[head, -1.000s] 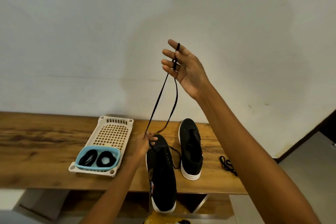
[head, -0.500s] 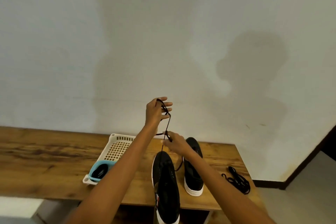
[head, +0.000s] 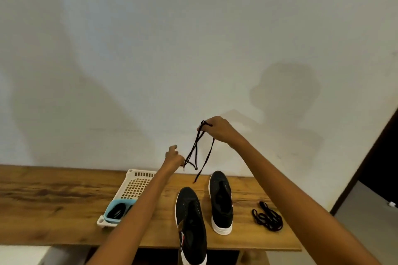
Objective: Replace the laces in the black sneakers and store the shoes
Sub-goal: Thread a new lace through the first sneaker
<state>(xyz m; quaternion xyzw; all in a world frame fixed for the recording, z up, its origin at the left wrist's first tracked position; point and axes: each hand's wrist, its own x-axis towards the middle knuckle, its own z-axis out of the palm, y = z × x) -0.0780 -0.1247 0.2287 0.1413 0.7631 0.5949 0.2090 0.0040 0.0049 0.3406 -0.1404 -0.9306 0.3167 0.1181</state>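
Two black sneakers with white soles lie on the wooden table, toes to the wall: the left sneaker (head: 190,219) hangs over the front edge, the right sneaker (head: 221,200) sits beside it. A black lace (head: 199,148) hangs folded in the air above them. My right hand (head: 217,128) pinches its top loops. Lower down, my left hand (head: 174,157) pinches the hanging strands. One free end dangles just above the table.
A loose black lace (head: 267,218) lies bundled to the right of the shoes. A white perforated tray (head: 137,183) at the left holds a blue bowl (head: 117,211) with dark coiled laces. The wooden table (head: 53,204) meets a bare wall; a dark doorway stands at the far right.
The lace has come free of the left sneaker. My hands have swapped heights: the right one now holds the top, the left one the lower strands, and the lace is folded into loops.
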